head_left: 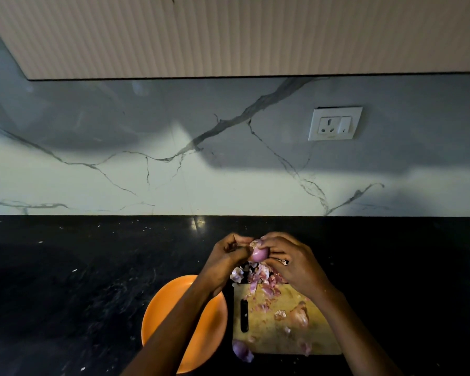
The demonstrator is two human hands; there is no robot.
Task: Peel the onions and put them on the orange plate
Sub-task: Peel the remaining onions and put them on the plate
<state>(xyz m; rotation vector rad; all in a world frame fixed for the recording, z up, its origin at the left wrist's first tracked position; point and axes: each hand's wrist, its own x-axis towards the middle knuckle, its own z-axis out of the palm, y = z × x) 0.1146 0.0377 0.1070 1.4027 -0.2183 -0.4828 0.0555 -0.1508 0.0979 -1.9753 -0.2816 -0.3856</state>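
We're at a glossy black speckled stone countertop, with a white marble-look backsplash with grey veins running behind it and a pale ribbed upper cabinet overhead. A white wall socket with a switch sits on the backsplash off to the right.

Near the counter's front edge there's a round orange plate, smooth and matte, partly covered by our left forearm; the part we can see has nothing on it. Just beside it on the right is a rectangular light wooden cutting board. On the board: a black-handled knife along its left edge, a pile of papery purple onion skins at the far end, and an unpeeled brownish onion toward the middle. One purple onion piece sits at the board's near left corner, partly on the counter.

Our left hand and right hand are raised above the far end of the board, fingers of both curled around a small shiny purple onion pinched between them, with a flap of skin at its top.
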